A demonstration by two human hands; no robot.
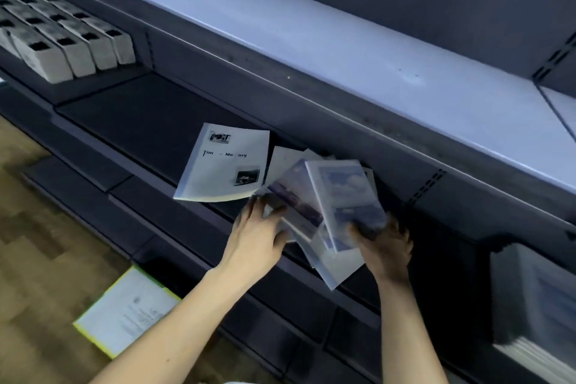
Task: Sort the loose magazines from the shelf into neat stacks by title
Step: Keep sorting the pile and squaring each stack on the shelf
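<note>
A white magazine (223,162) with small photos and a printed title lies on the dark shelf (140,121). Right of it is a fanned, blurred bunch of loose magazines (302,196) with blue sky covers. My left hand (258,234) holds the bunch's left lower edge, thumb on top. My right hand (385,246) grips the top blue-covered magazine (346,196) at its lower right corner.
White boxes (62,40) stand in rows at the shelf's far left. A yellow-edged booklet (124,312) lies on the wooden floor below. A neat stack of magazines (539,315) sits at the lower right. A pale upper shelf (311,31) overhangs.
</note>
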